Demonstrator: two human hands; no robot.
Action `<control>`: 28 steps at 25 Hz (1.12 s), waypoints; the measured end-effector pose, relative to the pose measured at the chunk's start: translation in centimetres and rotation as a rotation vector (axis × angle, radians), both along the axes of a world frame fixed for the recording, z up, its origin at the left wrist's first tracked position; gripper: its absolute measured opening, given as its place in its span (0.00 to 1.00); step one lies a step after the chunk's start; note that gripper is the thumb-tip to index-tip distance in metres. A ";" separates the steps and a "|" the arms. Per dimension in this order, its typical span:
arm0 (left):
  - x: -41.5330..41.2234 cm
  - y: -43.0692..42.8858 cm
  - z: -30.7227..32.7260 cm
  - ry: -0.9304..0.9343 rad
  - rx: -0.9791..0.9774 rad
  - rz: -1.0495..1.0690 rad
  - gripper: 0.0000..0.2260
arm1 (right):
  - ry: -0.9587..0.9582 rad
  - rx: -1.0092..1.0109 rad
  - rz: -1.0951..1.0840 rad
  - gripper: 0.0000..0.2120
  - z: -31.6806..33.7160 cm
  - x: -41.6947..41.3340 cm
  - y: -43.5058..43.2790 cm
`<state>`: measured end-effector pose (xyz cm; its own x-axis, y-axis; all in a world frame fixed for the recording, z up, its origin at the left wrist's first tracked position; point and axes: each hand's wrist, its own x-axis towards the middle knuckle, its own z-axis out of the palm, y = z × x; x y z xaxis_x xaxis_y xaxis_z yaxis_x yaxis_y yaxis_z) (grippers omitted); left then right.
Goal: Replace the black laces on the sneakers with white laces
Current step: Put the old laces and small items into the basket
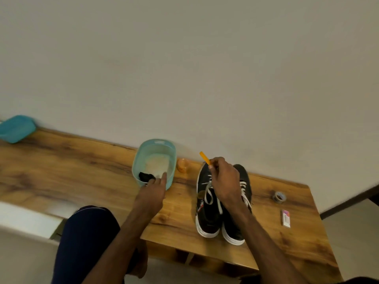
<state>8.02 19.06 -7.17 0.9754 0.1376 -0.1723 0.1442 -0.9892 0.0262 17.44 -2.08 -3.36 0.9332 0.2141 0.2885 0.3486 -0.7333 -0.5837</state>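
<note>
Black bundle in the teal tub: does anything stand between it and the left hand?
Nothing visible does. The left hand is at the near rim of the teal tub, fingers reaching over it right beside the black bundle. The right hand is apart, over the sneakers, gripping an orange stick.

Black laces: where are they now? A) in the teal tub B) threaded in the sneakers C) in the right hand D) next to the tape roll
A: the black laces lie bunched inside the teal tub, close by the left hand; the sneakers show white laces.
</note>
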 end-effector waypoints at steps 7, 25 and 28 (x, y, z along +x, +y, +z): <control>-1.0 2.2 2.2 0.013 -0.246 0.025 0.18 | 0.104 -0.122 0.285 0.09 -1.5 0.6 8.3; 1.3 7.1 2.8 0.042 -0.066 0.427 0.12 | 0.083 -0.894 0.553 0.16 -8.0 4.0 20.4; 1.4 7.1 2.7 0.039 -0.082 0.422 0.12 | 0.081 -0.925 0.554 0.17 -7.7 3.8 20.4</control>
